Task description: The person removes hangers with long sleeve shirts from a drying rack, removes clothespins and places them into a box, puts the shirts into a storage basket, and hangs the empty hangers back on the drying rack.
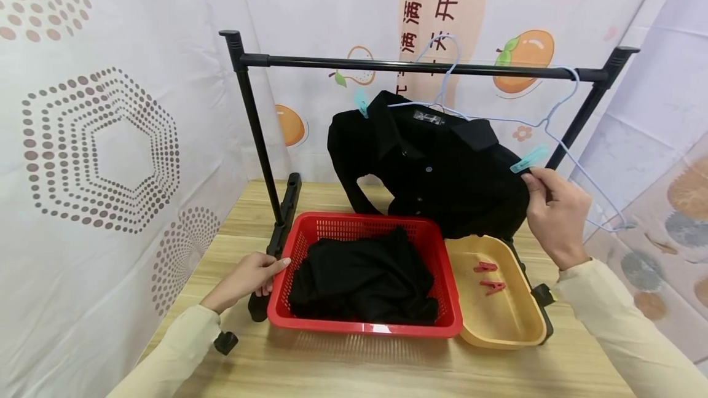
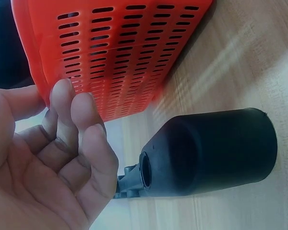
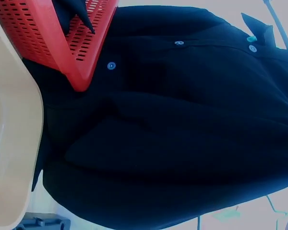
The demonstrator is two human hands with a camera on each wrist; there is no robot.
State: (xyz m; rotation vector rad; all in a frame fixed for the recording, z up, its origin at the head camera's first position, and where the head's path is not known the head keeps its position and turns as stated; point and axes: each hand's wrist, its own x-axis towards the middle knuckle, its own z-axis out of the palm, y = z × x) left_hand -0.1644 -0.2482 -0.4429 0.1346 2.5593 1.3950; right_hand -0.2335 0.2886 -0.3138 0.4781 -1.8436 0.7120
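Note:
A black button-up shirt point(image 1: 442, 171) hangs by a blue wire hanger point(image 1: 442, 88) from the black rail. Light-blue clothespins point(image 1: 361, 103) sit at both its shoulders. My right hand point(image 1: 558, 214) pinches the shirt's shoulder at the right, just below the right clothespin point(image 1: 530, 159). Only an edge of that hand enters the right wrist view, where the shirt point(image 3: 173, 143) fills most of the picture. My left hand point(image 1: 249, 281) holds the left rim of a red basket point(image 1: 365, 327), thumb over the edge. In the left wrist view, its fingers point(image 2: 91, 139) curl beside the perforated basket wall point(image 2: 120, 52).
Folded black cloth point(image 1: 365, 278) lies in the basket. A yellow tray point(image 1: 498, 339) beside it holds red clothespins point(image 1: 492, 286). A second blue hanger point(image 1: 570, 152) hangs at the rail's right end. The black rack point(image 1: 387, 65) stands on a wooden table point(image 1: 310, 367), with patterned curtains behind.

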